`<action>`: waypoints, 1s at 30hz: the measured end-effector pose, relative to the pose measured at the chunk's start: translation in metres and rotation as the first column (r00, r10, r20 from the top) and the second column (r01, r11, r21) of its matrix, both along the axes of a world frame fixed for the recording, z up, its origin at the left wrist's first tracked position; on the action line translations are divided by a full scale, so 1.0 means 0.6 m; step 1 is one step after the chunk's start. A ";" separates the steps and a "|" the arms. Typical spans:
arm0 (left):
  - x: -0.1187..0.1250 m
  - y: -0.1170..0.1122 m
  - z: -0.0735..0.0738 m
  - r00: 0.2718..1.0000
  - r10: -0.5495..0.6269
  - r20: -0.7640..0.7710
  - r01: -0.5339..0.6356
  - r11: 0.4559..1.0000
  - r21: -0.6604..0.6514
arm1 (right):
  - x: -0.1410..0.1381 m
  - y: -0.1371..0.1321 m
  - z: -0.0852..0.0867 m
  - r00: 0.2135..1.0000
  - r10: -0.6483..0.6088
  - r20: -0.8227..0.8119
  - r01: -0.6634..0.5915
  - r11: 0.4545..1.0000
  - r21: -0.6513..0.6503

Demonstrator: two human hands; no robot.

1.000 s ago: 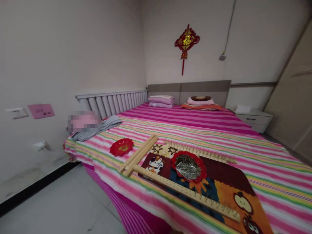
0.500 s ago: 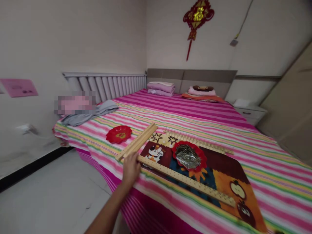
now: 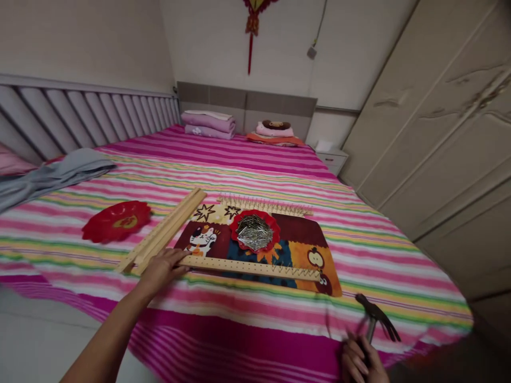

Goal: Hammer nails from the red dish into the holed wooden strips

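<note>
My left hand [image 3: 162,270] rests on the left end of a wooden strip [image 3: 247,267] with holes and a few nails, lying along the near edge of a colourful cartoon mat [image 3: 259,250]; the fingers curl over the wood. My right hand [image 3: 361,361] at the bottom right is closed round the handle of a claw hammer [image 3: 377,314], blurred by motion. A red dish of nails [image 3: 254,232] sits on the mat. Two plain wooden strips [image 3: 163,230] lie slanted at the mat's left. Another nailed strip [image 3: 265,205] lies along the far edge.
All lies on a bed with a pink striped sheet [image 3: 247,170]. An empty red dish [image 3: 116,220] is to the left, a grey garment [image 3: 51,173] beyond it. Folded bedding [image 3: 207,123] and a pillow stack [image 3: 275,133] sit by the headboard. A wardrobe [image 3: 435,138] stands right.
The view has swung right and down. My left arm came in and settled on the near strip's end. My right hand with the hammer has come into view at the bottom right.
</note>
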State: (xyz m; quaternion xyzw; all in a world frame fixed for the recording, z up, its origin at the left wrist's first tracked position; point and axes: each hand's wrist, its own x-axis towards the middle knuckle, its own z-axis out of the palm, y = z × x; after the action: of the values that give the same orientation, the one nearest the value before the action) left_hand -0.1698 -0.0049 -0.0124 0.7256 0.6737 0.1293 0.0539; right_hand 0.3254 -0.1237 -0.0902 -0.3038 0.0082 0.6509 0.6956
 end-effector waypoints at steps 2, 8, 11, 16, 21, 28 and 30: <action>0.023 0.002 -0.002 1.000 -0.014 -0.001 0.014 1.000 0.012 | -0.004 0.000 0.003 1.000 -0.011 0.010 0.010 1.000 0.023; 0.075 0.017 -0.011 0.994 -0.084 0.072 0.083 0.996 0.019 | -0.009 0.003 0.006 0.998 -0.067 0.009 0.067 0.998 0.002; 0.068 0.022 -0.015 0.990 -0.081 0.113 0.080 0.997 0.017 | -0.010 0.003 0.008 0.997 -0.079 0.007 0.079 0.997 -0.011; 0.049 0.019 -0.011 0.993 -0.047 0.109 0.049 0.999 -0.013 | -0.013 0.001 0.012 0.996 -0.087 -0.032 0.086 0.996 -0.024; 0.072 0.013 0.024 0.999 0.029 0.013 -0.029 0.999 -0.046 | -0.013 0.001 0.012 0.995 -0.074 -0.072 0.071 0.996 -0.044; 0.205 0.074 0.082 0.994 -0.042 0.105 0.037 0.998 0.050 | -0.011 0.001 0.008 0.998 -0.059 -0.035 0.056 0.997 -0.060; 0.249 0.104 0.085 0.995 -0.062 0.082 0.060 0.998 0.023 | -0.008 0.000 0.005 0.999 -0.033 0.002 0.033 0.998 -0.044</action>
State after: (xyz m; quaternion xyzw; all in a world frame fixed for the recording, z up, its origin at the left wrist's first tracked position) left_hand -0.0205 0.0577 0.0388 0.7403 0.6471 0.1643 0.0783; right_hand 0.3207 -0.1235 -0.0874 -0.3192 0.0272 0.6390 0.6993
